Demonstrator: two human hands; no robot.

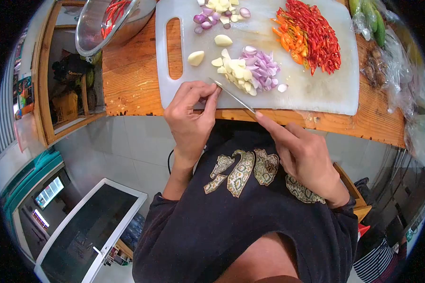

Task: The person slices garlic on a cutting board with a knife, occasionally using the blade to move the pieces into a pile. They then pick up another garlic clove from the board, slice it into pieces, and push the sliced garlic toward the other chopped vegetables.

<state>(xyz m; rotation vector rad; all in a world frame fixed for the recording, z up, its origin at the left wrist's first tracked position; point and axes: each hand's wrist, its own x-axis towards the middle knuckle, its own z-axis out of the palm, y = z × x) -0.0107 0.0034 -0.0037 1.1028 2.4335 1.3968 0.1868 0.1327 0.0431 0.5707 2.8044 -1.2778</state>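
My right hand [304,153] is closed round a knife, its index finger stretched along the blade [238,100]. The blade tip points up and left, beside the fingertips of my left hand [192,113]. Those fingers are pinched together at the near edge of the white cutting board [311,101], on a small pale piece that looks like garlic, mostly hidden. Just beyond lie sliced garlic [236,73] and sliced shallots [264,68]. Two whole garlic cloves [196,58] rest left of them. Chopped red chillies [311,33] and orange chillies [292,40] form a pile at the right.
At the far left of the wooden table [132,87] stands a metal bowl [97,28] with red chillies. Whole shallots and more garlic [217,14] lie at the board's far side. Plastic bags [399,66] and green vegetables [375,21] are along the right edge.
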